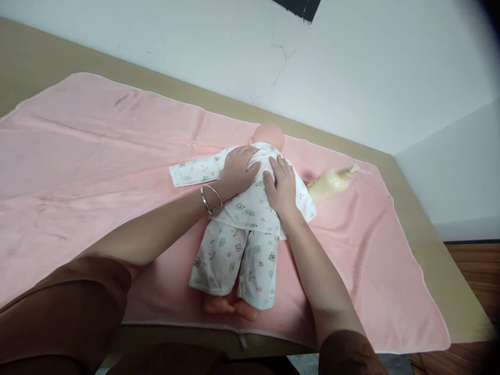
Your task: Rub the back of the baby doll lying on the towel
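A baby doll [269, 136] lies face down, its bald head toward the wall and its feet toward me. It wears a white patterned shirt [250, 208] and matching trousers [224, 255]. My left hand [239, 169] rests flat on the left side of the doll's upper back, fingers stretched out. On the right side of the back lies my right hand [282, 187], its fingers spread and touching the shirt. One doll sleeve reaches out to the left. Neither hand grips anything that I can see.
A pink blanket [97, 156] covers much of the wooden table [437, 260]. To the right of the doll, a bottle of pale yellow liquid [332, 182] lies on its side. A white wall [195, 41] stands behind the table.
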A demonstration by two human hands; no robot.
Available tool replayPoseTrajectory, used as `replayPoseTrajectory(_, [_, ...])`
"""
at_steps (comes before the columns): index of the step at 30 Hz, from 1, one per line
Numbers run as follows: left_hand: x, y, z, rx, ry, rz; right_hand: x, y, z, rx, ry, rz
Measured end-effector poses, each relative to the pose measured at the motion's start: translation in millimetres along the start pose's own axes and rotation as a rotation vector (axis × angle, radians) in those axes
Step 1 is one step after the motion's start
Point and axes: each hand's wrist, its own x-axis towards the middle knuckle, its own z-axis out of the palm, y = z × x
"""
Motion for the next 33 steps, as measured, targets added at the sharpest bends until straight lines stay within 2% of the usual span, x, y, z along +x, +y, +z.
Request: replayPoseTrajectory(33, [0.2, -4.4, 2.4, -0.023, 0.017, 0.018, 0.6, 2.3, 1.4, 0.008, -0.003, 0.003])
